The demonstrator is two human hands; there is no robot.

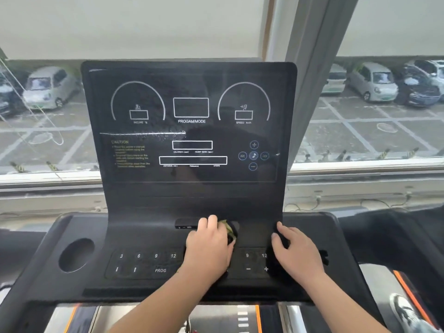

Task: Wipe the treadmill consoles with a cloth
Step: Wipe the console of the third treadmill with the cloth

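Note:
A black treadmill console [189,195] fills the middle of the head view, with an upright display panel and a flat keypad deck below it. My left hand [209,243] lies on the deck's centre, curled over a dark cloth [231,230] with a greenish fold that shows past my fingers. My right hand [296,251] rests flat on the deck to the right of the 9 and 12 keys, fingers spread, holding nothing.
A round cup holder [76,254] sits at the deck's left. A small black slot strip [185,224] lies just left of my left hand. Behind the console is a window [384,104] over a car park. The treadmill belt and a shoe [406,311] show below.

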